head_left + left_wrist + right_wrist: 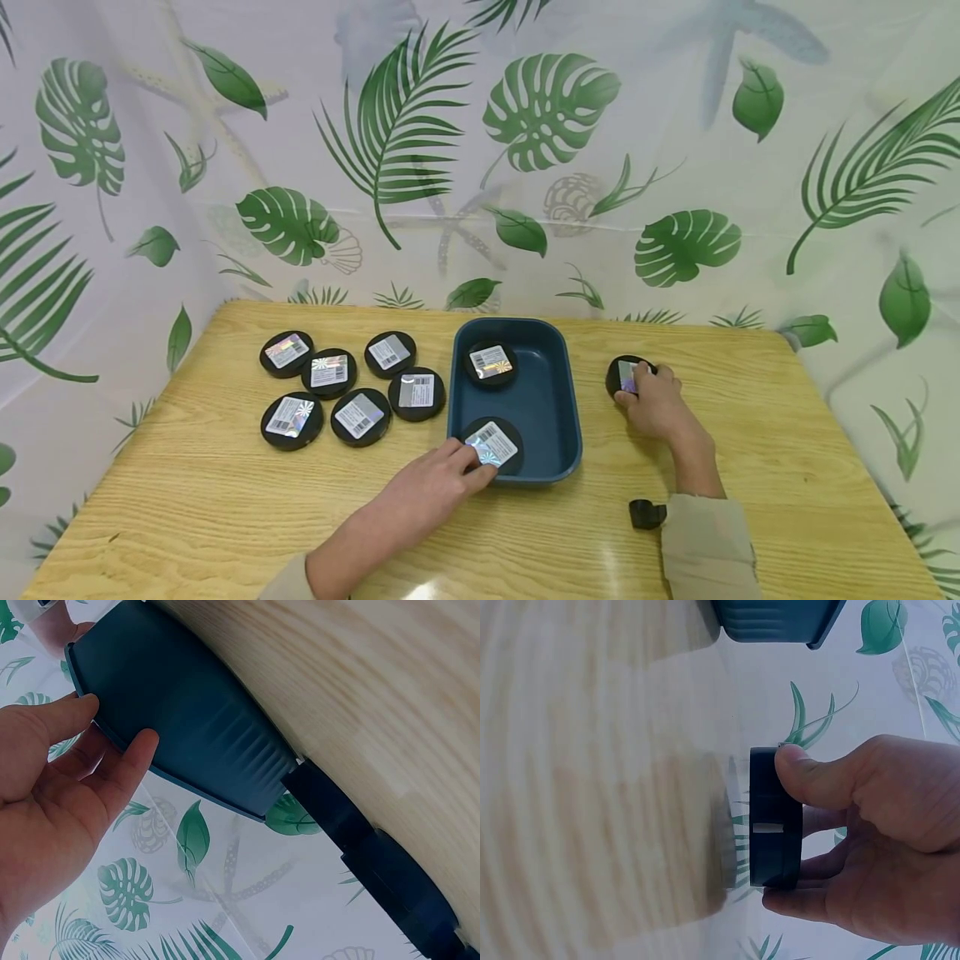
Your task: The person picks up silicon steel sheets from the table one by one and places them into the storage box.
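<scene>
My left hand (438, 483) is at the near left corner of a dark blue plastic bin (551, 417). In the left wrist view, the thumb and fingers grip the bin's rim; some fingertips are hidden behind the wall. Just beside these fingers, inside the bin, lies a round black disc with a label (501, 442). Another labelled disc (491, 364) lies at the bin's back left. To the right of the bin, my right hand (663, 404) holds a third black disc (776, 817) by its edge, between thumb and fingers. Its label (628, 377) faces up.
Several labelled black discs (360, 417) lie flat on the wooden table (225, 517) to the left of the bin. A leaf-patterned cloth (450, 167) hangs behind the table. A small black device (647, 514) sits by the right sleeve (708, 542).
</scene>
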A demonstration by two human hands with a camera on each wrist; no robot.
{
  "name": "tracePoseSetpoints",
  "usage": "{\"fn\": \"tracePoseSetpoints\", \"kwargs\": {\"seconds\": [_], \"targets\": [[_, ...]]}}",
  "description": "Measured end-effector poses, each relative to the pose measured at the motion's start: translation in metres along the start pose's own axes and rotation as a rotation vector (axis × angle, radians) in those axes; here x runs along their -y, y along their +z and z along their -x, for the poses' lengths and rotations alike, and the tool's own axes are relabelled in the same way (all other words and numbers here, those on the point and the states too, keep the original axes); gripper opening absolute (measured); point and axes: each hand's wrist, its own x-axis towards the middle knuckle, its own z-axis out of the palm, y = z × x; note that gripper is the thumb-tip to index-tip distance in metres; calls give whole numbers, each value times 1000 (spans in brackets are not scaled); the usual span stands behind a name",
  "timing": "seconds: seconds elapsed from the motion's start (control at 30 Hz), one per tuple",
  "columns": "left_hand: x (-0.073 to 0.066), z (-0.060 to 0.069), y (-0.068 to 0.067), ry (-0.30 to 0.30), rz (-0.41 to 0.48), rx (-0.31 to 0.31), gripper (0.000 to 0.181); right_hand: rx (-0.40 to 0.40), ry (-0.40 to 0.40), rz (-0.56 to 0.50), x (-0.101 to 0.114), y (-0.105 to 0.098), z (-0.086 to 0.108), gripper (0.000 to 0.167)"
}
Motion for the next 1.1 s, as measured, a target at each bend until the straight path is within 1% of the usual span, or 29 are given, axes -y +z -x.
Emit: {"fn": "tracePoseSetpoints", "kwargs": {"seconds": [0.2, 0.33, 0.53, 0.7, 0.93, 1.1], "targets": [[0, 0, 1, -4, 7, -2, 28, -9, -2, -16, 2, -2, 3, 67], [0, -1, -1, -6, 15, -4, 28, -16, -8, -12, 2, -3, 4, 66], [0, 0, 0, 3, 4, -14, 28, -23, -19, -8, 3, -3, 5, 66], [-1, 0, -1, -1, 13, -11, 29, -44, -45, -15, 4, -4, 8, 66], [-1, 0, 0, 5, 14, -11, 29, -39, -68, -7, 7, -6, 11, 66], [-1, -1, -1, 6, 5, -20, 29, -44, -117, -12, 10, -9, 15, 65]]}}
